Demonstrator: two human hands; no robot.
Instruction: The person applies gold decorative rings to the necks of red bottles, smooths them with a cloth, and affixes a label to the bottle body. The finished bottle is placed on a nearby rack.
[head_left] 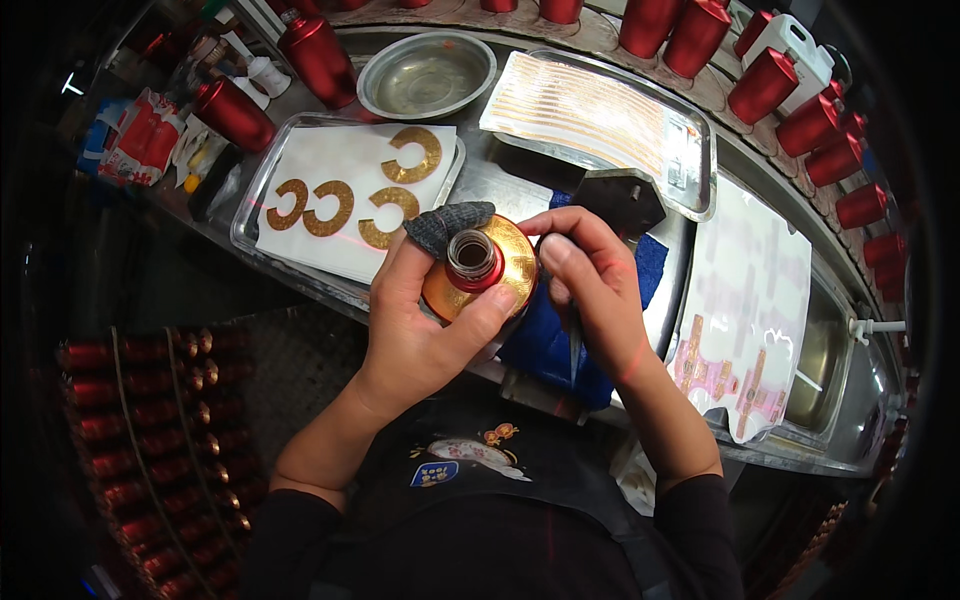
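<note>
Left hand (pixel 412 312) grips the bottle (pixel 487 279); right hand (pixel 598 278), holding a pointed tool (pixel 574 348), should press the gold collar (pixel 517 256) down evenly

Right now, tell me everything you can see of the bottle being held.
The bottle is shiny red at the neck's base, with an open, threaded, glass-like neck and a patterned gold, foil-like band round its shoulder. Its mouth faces the camera; its lower body is mostly hidden. The left hand grips it, thumb on the band; the right hand has its index fingertip at the band's right edge.
</note>
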